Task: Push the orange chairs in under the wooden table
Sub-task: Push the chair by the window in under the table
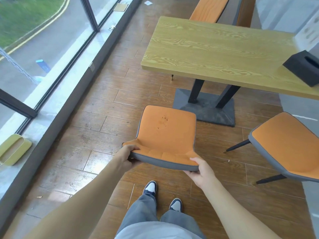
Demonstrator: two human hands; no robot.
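Note:
An orange chair point(166, 133) with grey edging stands right in front of me, short of the wooden table point(215, 49); its seat faces the table's near left corner. My left hand point(126, 156) grips the left end of its backrest top. My right hand point(202, 171) grips the right end. A second orange chair point(290, 144) stands to the right, outside the table's near edge, with black legs showing. A third orange chair point(208, 8) sits at the far side, its backrest above the tabletop.
A black tissue box point(303, 67) rests on the table's right end. The table stands on black legs and a grey base plate point(207, 107). A glass window wall with a dark sill point(57, 104) runs along the left; a yellow-green object point(13, 149) lies there.

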